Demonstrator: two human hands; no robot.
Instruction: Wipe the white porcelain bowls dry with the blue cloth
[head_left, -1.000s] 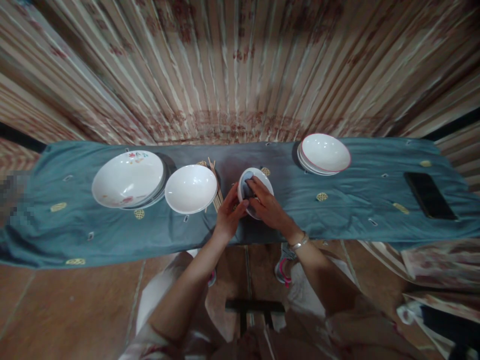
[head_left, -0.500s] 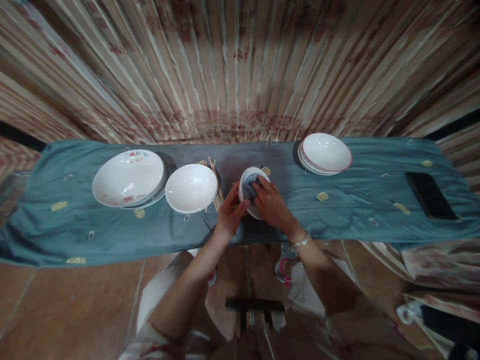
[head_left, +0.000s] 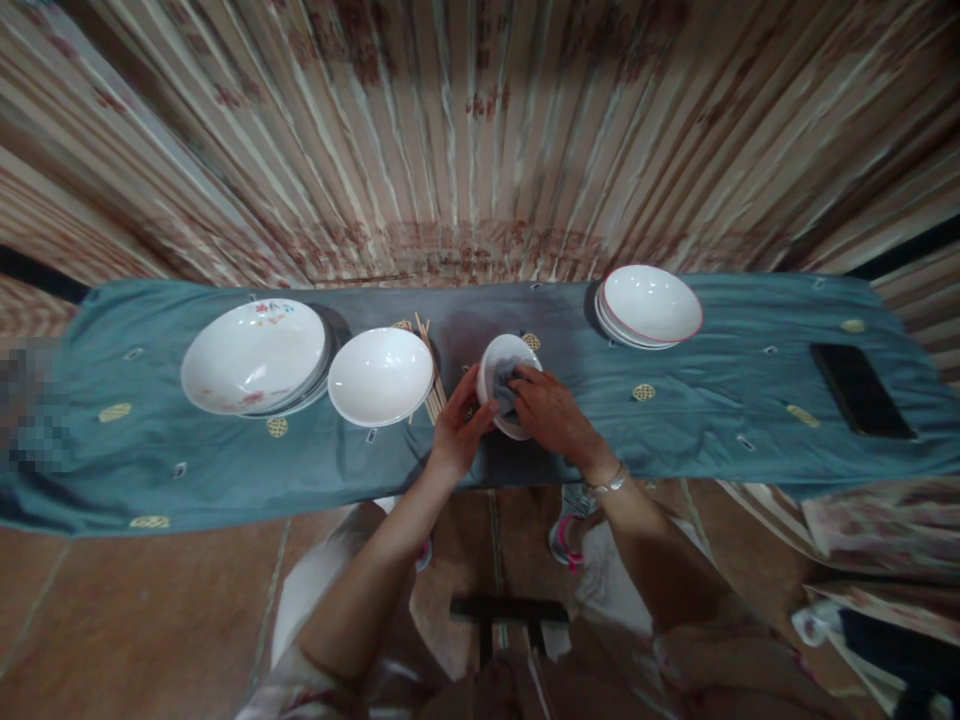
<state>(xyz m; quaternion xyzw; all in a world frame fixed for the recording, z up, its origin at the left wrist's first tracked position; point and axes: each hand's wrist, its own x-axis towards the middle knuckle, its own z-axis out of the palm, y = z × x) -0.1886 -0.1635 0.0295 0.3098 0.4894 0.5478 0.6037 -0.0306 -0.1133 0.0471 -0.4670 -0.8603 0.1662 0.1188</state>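
Observation:
A small white bowl (head_left: 491,352) is tilted toward me at the middle of the cloth-covered table. My left hand (head_left: 459,425) grips its left side, with the thumb over the near rim. Inside the bowl, my right hand (head_left: 553,412) presses a grey-blue cloth (head_left: 504,378) against the inner wall, its fingers closed on the cloth. Just left of my left hand lie several wooden chopsticks (head_left: 433,392), partly hidden by a larger white bowl (head_left: 381,377).
At the left is a stack of flower-patterned plates (head_left: 251,360). Several red-rimmed bowls (head_left: 652,305) are stacked at the back right, and a black phone (head_left: 862,392) lies at the right end. A pleated curtain (head_left: 480,150) hangs behind the teal tablecloth (head_left: 697,420).
My right hand has shifted slightly down and right inside the bowl, moving the cloth with it. My left hand keeps its hold on the bowl.

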